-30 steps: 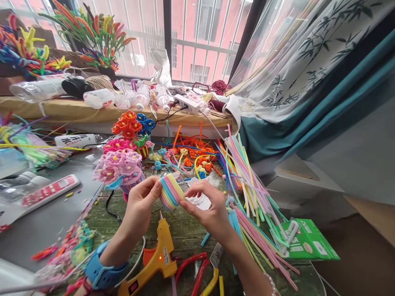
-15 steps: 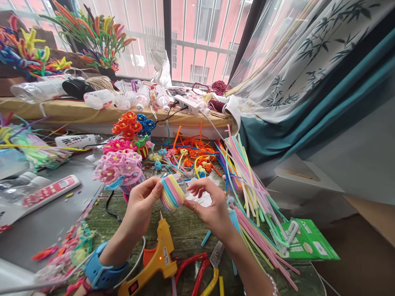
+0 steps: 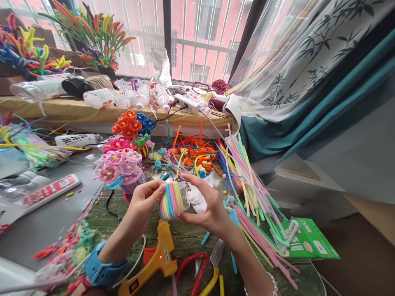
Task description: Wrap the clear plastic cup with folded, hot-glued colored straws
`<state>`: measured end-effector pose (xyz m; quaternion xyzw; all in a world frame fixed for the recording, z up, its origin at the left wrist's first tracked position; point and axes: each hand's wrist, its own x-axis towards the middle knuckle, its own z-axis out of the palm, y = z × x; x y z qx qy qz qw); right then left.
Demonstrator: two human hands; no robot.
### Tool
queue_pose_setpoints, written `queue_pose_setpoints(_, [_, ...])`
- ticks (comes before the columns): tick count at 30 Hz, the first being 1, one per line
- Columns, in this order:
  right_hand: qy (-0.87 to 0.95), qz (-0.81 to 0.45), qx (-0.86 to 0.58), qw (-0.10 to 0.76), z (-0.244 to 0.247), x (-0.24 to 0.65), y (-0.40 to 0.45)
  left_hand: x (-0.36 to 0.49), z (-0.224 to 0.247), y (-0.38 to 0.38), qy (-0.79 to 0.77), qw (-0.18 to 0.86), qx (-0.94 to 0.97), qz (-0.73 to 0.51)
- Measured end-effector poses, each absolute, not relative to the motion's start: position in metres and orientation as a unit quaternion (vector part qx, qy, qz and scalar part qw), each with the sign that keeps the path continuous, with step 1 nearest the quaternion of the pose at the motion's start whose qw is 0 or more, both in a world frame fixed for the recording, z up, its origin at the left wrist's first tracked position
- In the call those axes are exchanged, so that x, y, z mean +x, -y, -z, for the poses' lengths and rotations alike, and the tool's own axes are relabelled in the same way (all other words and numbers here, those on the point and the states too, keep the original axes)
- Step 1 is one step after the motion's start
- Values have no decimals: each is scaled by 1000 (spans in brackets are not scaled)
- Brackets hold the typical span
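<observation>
Between my hands is a piece of clear plastic bottle wrapped in pastel pipe cleaners (image 3: 171, 201), striped yellow, pink and blue, its bare clear end pointing right. My left hand (image 3: 143, 205) pinches the wrapped left side between thumb and fingers. My right hand (image 3: 206, 203) spans the right end, thumb at the lower edge and fingers curved over the top; whether every fingertip touches is unclear. Just below lies a yellow glue gun (image 3: 163, 250) with its small light lit. Red-and-yellow-handled cutters (image 3: 216, 257) rest to the right of it.
Loose pipe cleaners (image 3: 247, 176) spread over the table's right side, beside a green packet (image 3: 308, 240). Pipe-cleaner flowers (image 3: 119, 164) stand left of centre. Orange pieces (image 3: 197, 150) lie behind my hands. Bottles and a power strip (image 3: 187, 103) line the windowsill.
The wrapped bottle piece has turned more upright and come slightly lower, showing more of its clear end. My right hand's fingers have opened wider around that end.
</observation>
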<state>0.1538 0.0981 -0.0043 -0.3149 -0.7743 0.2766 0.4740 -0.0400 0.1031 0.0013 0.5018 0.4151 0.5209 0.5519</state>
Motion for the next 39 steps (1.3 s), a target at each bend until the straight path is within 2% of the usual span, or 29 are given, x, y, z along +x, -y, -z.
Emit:
queue_pose_setpoints(7, [799,-263,-300,450,5,154,-97,-40,-3,-102,-412,568,507,-500])
queue_pose_setpoints(23, [809,-181,-301,472,7,151,-94,-39,-5,-102,-425,556,532,-477])
queue_pose_setpoints(39, [809,-163,-299,479,12,149,-94,-39,-7,-101,-433,550,534,-475])
